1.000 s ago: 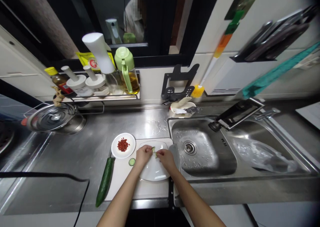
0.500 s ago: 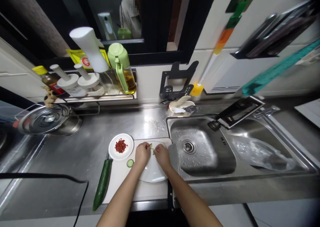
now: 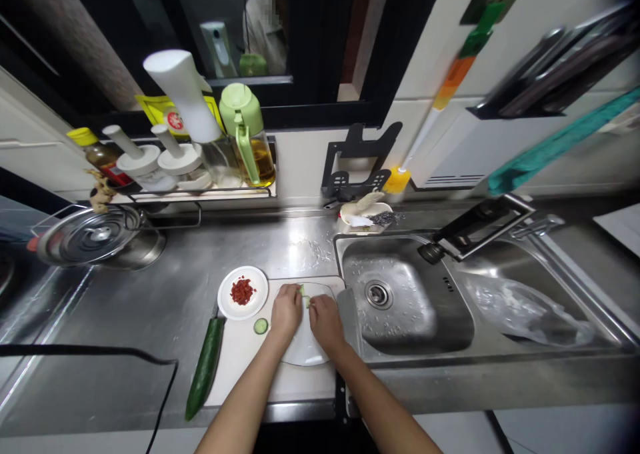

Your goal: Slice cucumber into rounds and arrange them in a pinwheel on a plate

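Both hands meet over a clear-edged plate (image 3: pixel 306 351) on a pale cutting board (image 3: pixel 237 367). My left hand (image 3: pixel 287 311) has its fingers pinched on a small piece of cucumber slice (image 3: pixel 302 290). Close beside it, my right hand (image 3: pixel 325 317) pinches at a thin green bit of cucumber (image 3: pixel 307 302). Fingers partly hide these pieces. A lone cucumber slice (image 3: pixel 261 326) lies on the board left of the plate. The whole cucumber (image 3: pixel 205 367) rests along the board's left edge. Chopped red bits (image 3: pixel 242 292) sit on a small white plate (image 3: pixel 261 304).
Right of the clear plate lies a knife with a grey blade (image 3: pixel 351 317) and black handle (image 3: pixel 341 387). The sink (image 3: pixel 400 314) is farther right, with a plastic bag (image 3: pixel 525 307) beyond. Back left are a lidded pot (image 3: pixel 135 244) and a bottle shelf (image 3: pixel 200 197). A black cable (image 3: pixel 100 351) crosses the counter.
My right hand has shifted slightly, its fingers closer to the left hand's. The green piece between them has changed position a little. The view has moved slightly.
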`<act>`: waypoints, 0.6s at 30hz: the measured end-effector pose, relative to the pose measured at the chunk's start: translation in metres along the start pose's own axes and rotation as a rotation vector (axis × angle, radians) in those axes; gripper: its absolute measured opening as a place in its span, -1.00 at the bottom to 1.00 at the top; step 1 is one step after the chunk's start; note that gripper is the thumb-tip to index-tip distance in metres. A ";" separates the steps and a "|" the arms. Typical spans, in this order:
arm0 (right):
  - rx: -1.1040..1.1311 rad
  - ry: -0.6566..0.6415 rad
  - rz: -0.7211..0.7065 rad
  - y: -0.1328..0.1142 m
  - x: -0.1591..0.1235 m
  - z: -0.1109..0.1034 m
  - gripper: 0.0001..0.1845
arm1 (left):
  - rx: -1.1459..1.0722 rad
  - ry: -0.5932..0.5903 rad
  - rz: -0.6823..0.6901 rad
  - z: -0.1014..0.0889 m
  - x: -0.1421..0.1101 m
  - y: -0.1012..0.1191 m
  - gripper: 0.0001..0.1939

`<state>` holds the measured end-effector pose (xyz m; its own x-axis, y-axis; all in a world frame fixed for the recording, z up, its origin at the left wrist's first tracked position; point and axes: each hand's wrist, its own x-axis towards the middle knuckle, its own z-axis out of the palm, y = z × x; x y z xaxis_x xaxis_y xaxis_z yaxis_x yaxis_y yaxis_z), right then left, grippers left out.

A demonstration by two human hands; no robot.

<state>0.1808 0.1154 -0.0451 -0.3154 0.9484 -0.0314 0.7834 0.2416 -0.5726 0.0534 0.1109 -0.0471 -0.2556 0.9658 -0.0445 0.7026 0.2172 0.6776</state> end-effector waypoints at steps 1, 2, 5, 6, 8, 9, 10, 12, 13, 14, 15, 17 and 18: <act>-0.019 0.008 -0.051 0.001 -0.005 0.000 -0.76 | 0.017 0.002 0.034 0.001 -0.003 -0.001 -0.68; -0.054 0.023 -0.109 0.002 -0.010 0.000 -0.72 | 0.046 0.000 0.066 0.002 -0.007 -0.001 -0.66; -0.184 0.045 -0.201 0.005 -0.024 0.004 -0.61 | 0.161 -0.014 0.153 0.005 -0.017 -0.004 -0.61; -0.217 0.034 -0.200 0.006 -0.028 0.006 -0.59 | 0.193 -0.018 0.180 0.006 -0.020 -0.004 -0.60; -0.257 -0.001 -0.189 0.008 -0.032 0.008 -0.56 | 0.234 -0.023 0.221 0.006 -0.023 -0.006 -0.59; -0.267 -0.018 -0.184 0.009 -0.033 0.009 -0.55 | 0.247 -0.026 0.235 0.006 -0.024 -0.006 -0.59; -0.272 -0.032 -0.179 0.009 -0.034 0.010 -0.54 | 0.257 -0.032 0.246 0.006 -0.024 -0.007 -0.59; -0.273 -0.047 -0.172 0.008 -0.033 0.011 -0.54 | 0.270 -0.052 0.258 0.006 -0.023 -0.008 -0.58; -0.271 -0.050 -0.171 0.008 -0.033 0.010 -0.53 | 0.274 -0.063 0.261 0.006 -0.023 -0.009 -0.58; -0.271 -0.051 -0.172 0.008 -0.032 0.010 -0.53 | 0.277 -0.070 0.262 0.005 -0.022 -0.009 -0.57; -0.270 -0.052 -0.173 0.008 -0.032 0.010 -0.53 | 0.278 -0.076 0.265 0.005 -0.021 -0.009 -0.57; -0.270 -0.054 -0.174 0.007 -0.031 0.011 -0.53 | 0.282 -0.083 0.272 0.004 -0.021 -0.009 -0.56; -0.270 -0.053 -0.172 0.007 -0.031 0.011 -0.53 | 0.285 -0.084 0.274 0.004 -0.021 -0.009 -0.55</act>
<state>0.1905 0.0850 -0.0577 -0.4779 0.8784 0.0001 0.8274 0.4501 -0.3359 0.0550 0.0895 -0.0555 0.0136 0.9991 0.0411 0.8961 -0.0304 0.4429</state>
